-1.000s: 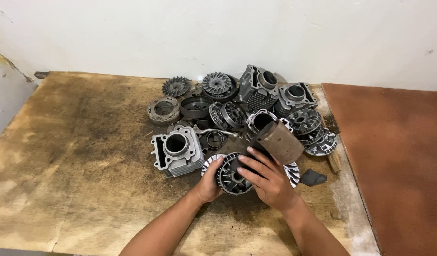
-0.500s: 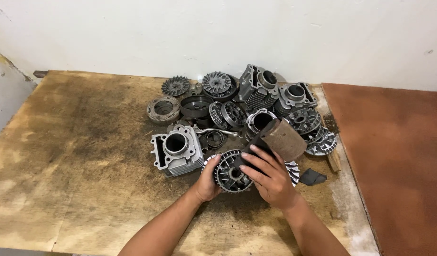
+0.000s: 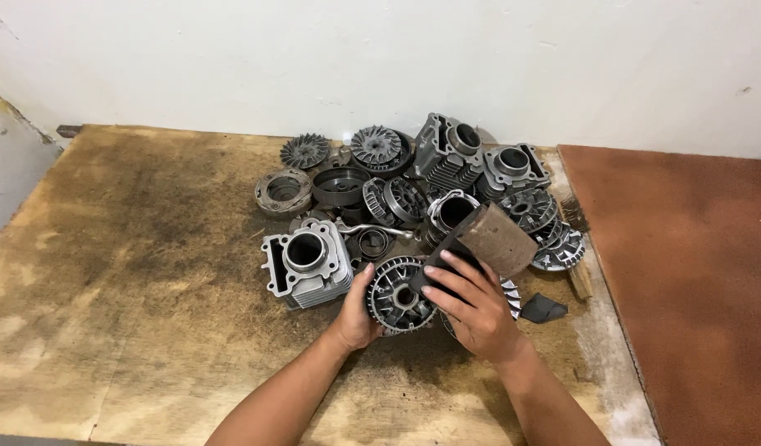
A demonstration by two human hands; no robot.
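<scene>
The left hand [image 3: 353, 318] now grips the finned disc [image 3: 399, 295] by its rim and has tilted it up from the counter [image 3: 149, 289]. The right hand [image 3: 471, 306], fingers spread, keeps pressing folded sandpaper [image 3: 484, 244] against it, so rubbing seems to continue.

Right hand [image 3: 476, 307] covers finned disc [image 3: 508, 296] (only rim visible); forearms cut by bottom edge.

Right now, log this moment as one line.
left hand: steadies finned pulley disc | right hand: presses sandpaper sheet on disc | surface: stained plywood board
</scene>
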